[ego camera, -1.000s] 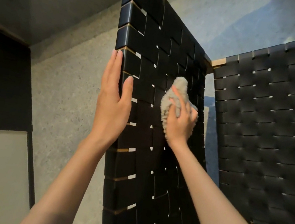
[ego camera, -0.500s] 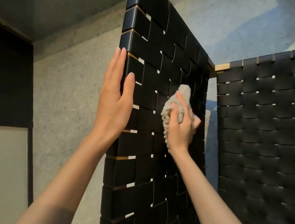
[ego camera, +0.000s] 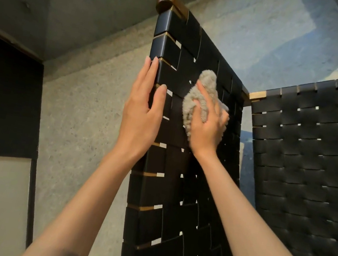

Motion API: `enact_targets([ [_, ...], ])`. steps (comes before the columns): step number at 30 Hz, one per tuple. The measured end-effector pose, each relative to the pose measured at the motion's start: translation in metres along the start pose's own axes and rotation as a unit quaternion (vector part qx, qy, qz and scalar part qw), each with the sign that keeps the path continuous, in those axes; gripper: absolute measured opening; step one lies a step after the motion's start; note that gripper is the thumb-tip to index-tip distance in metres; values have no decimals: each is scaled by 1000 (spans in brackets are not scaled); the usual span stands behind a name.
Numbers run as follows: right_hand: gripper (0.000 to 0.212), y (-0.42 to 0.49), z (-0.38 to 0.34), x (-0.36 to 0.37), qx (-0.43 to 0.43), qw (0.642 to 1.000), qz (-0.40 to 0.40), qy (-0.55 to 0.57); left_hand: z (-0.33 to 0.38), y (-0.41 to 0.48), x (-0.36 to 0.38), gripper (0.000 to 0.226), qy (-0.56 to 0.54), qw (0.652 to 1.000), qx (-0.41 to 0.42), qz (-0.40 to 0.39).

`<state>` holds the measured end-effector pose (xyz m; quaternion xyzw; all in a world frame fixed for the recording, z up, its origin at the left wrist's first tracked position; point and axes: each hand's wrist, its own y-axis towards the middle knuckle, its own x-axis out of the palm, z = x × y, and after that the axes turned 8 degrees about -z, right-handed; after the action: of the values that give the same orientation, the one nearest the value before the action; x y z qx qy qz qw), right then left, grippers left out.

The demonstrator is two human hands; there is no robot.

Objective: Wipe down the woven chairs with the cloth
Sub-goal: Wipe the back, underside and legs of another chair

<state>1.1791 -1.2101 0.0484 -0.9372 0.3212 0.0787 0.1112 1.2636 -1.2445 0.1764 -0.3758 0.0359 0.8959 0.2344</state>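
The hands are both raised against the near woven chair [ego camera: 174,196]. The left hand [ego camera: 141,112] lies flat with straight fingers along the panel's left edge, thumb on the black straps, holding nothing. The right hand [ego camera: 207,127] grips the bunched grey cloth [ego camera: 206,85] and presses it to the weave, just beside the left hand, below the wooden rail [ego camera: 167,0]. A second woven chair [ego camera: 314,163] stands to the right.
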Motion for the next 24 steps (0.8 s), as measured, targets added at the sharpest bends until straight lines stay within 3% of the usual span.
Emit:
enact_targets([
  [5, 48, 17, 94, -22, 244, 969, -8, -40, 0, 18, 3, 58, 31, 999, 7, 3],
  [12, 51, 15, 124, -35, 372, 928, 17, 10, 3, 26, 3, 61, 61, 998, 30, 8],
  [15, 47, 2, 92, -29, 326, 945, 20, 7, 6, 26, 3, 56, 47, 999, 19, 3],
  [18, 30, -6, 37, -18, 204, 977, 5, 60, 6, 27, 1, 47, 16, 1000, 8, 2],
  [22, 44, 16, -49, -1, -41, 997, -60, 21, 7, 37, -1, 43, -6, 1000, 6, 12],
  [24, 47, 41, -78, 8, -87, 994, -71, -5, 9, 46, -3, 43, -11, 1000, 3, 6],
])
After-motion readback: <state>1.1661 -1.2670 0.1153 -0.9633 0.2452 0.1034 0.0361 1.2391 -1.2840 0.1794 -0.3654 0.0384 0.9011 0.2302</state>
